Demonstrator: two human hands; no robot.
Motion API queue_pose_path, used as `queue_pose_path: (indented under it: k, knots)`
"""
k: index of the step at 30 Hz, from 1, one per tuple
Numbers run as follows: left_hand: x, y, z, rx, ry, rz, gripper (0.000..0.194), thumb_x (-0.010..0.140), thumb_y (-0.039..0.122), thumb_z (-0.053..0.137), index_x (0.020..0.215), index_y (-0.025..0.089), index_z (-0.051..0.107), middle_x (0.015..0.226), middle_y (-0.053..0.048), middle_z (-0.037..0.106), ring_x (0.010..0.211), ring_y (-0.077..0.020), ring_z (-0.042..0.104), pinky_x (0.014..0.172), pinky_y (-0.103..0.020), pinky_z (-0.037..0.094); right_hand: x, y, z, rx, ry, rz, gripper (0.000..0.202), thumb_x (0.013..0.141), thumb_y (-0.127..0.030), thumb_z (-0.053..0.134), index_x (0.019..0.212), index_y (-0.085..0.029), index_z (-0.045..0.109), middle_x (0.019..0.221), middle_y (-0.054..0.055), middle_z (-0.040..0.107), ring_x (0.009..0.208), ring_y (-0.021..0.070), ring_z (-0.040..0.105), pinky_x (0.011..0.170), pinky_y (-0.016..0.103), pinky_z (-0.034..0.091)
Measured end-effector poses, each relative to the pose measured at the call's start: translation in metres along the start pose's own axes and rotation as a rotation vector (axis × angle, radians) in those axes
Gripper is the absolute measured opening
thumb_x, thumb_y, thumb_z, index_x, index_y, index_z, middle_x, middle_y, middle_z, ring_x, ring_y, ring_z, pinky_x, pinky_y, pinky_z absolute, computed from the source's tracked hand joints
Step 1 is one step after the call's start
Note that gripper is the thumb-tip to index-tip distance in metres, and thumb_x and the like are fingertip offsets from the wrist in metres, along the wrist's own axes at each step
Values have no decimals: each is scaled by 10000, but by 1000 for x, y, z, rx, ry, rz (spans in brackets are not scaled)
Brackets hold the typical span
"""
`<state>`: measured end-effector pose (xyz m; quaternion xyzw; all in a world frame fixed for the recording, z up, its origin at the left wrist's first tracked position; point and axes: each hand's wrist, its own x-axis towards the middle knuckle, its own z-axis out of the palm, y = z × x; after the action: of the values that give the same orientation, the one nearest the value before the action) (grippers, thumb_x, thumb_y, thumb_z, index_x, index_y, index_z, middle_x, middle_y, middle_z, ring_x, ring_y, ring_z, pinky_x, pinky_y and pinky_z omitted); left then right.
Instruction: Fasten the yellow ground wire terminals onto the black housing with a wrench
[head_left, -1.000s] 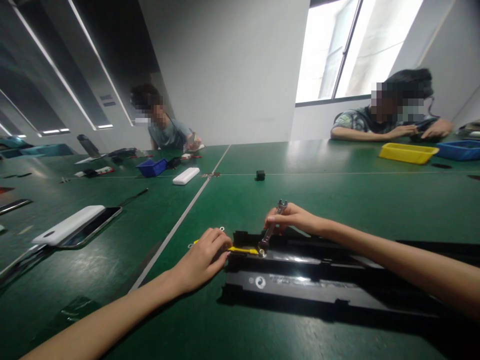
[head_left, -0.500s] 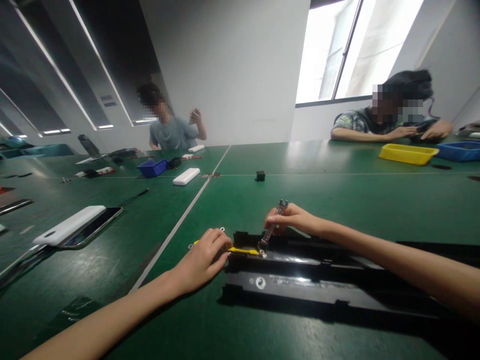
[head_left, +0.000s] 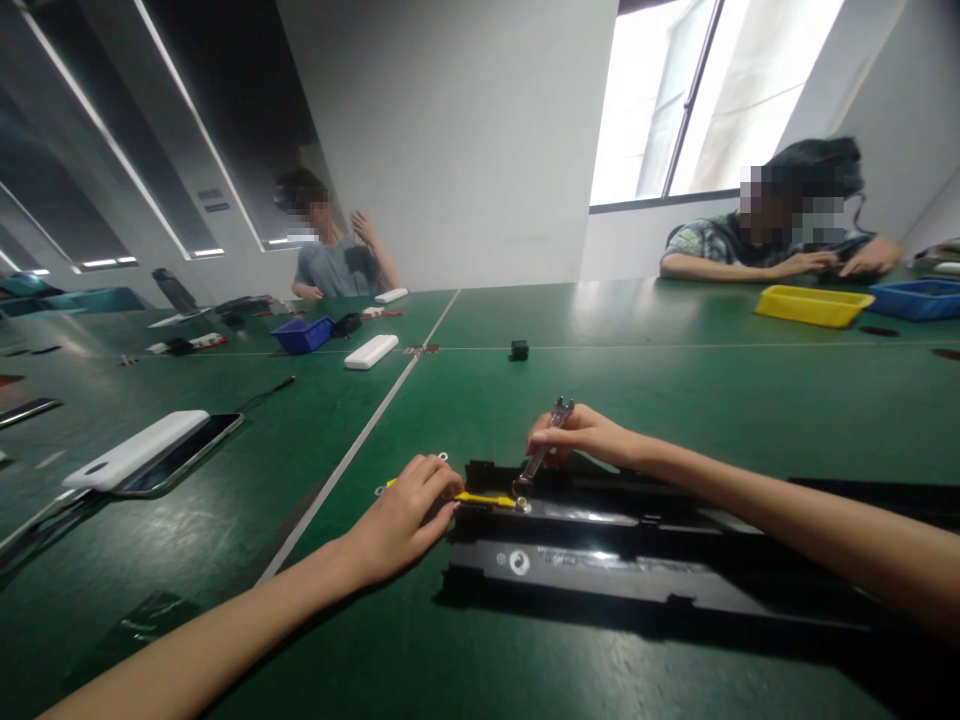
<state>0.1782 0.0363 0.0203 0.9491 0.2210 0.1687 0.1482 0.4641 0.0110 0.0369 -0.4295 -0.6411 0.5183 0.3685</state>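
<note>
My right hand grips a metal combination wrench by its shaft, open jaw up and ring end down. That ring end is close to a ring terminal with a nut on a long black casing; I cannot tell if they touch. A yellow wire runs from the terminal into my left hand. The fingers there are closed around the wire at the casing's left end. More ring terminals stick out beyond these fingers. A second black section with a round white mark lies nearer me.
Left on the green table lie a white power bank and a phone. Farther back are a small black block, another white power bank, and blue and yellow bins. Two people sit across.
My hands, the wrench and the wire hold nearly the same place. The view has shifted very slightly. Across the table, the left person's raised hand has moved left.
</note>
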Motion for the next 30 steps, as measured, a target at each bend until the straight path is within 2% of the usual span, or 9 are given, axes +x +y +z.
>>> queue_pose_path:
  k: [30]
  knots:
    - [1, -1, 1, 6, -2, 0, 129, 893, 132, 441, 991, 194, 498, 1001, -56, 519, 943, -212, 466, 807, -344, 418, 1, 2, -1, -7, -27, -26, 279, 772, -404, 670, 775, -125, 677, 664, 10, 664, 565, 88, 579, 503, 184, 455]
